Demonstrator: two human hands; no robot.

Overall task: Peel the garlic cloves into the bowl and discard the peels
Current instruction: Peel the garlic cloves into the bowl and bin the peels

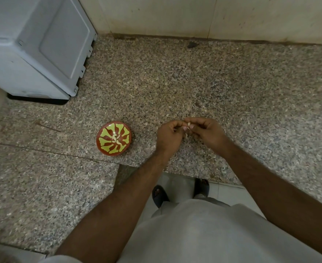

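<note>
A small pale garlic clove is pinched between the fingertips of both hands above the granite counter. My left hand curls its fingers round it from the left, and my right hand pinches it from the right. A strip of peel hangs below the clove. To the left stands a red bowl with a yellow-green pattern. Several peeled cloves lie at its centre. The bowl is about a hand's width from my left hand.
A speckled granite counter runs back to a tiled wall. A white appliance stands at the back left. A few peel scraps lie behind my hands. The counter's front edge is near my body, with the floor and sandalled feet below.
</note>
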